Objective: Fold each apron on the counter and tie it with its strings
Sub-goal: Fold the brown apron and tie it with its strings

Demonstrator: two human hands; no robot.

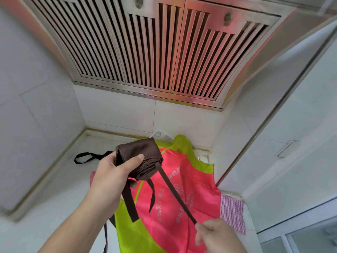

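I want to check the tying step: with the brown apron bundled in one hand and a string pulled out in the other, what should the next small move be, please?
Probably wind the taut brown string around the folded brown apron. The left hand grips the bundle, the right hand pinches the string's end, and no wrap shows yet.

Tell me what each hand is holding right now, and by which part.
The left hand grips the folded brown apron by its near end, thumb on top. The right hand pinches the far end of one brown string of that apron.
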